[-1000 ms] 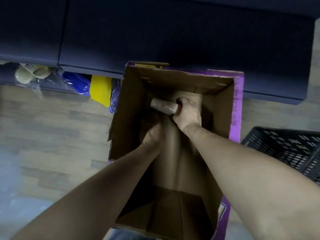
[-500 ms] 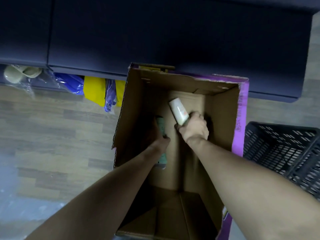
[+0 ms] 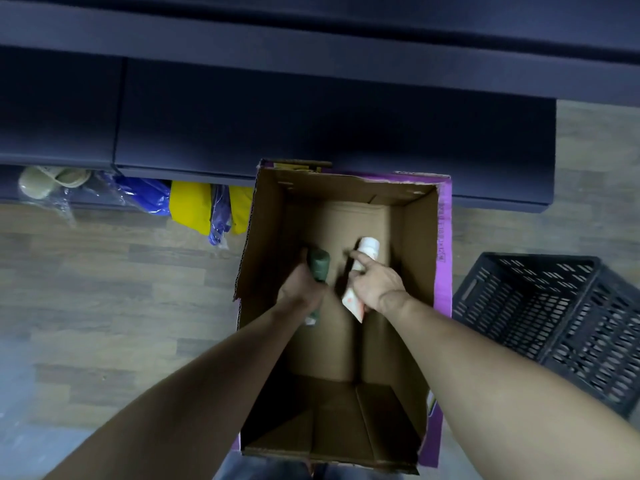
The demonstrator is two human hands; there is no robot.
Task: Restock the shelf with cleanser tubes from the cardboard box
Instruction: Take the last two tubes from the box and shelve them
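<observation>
Left grip (image 3: 300, 289) is wrapping round a dark green cleanser tube (image 3: 317, 271), cap end pointing toward the far wall of the cardboard box (image 3: 263, 237); the tube's pale tail is showing below the wrist. Right grip (image 3: 375, 287) is holding a white cleanser tube (image 3: 367, 249) with the forefinger lying straight along it, the pink-marked crimped end sticking out beneath the palm. Both tubes are sitting inside the box, above its brown floor, green one nearer the box's left wall, white one nearer its right wall. Box is standing open on the wood-pattern floor (image 3: 104, 299), purple outer face showing along its right side. Dark shelf unit (image 3: 311, 116) is running just beyond the box's far edge. Black slatted crate (image 3: 561, 323) is standing just right of the box. Blue and yellow packets (image 3: 190, 209) are lying left of the box, under the shelf edge.
</observation>
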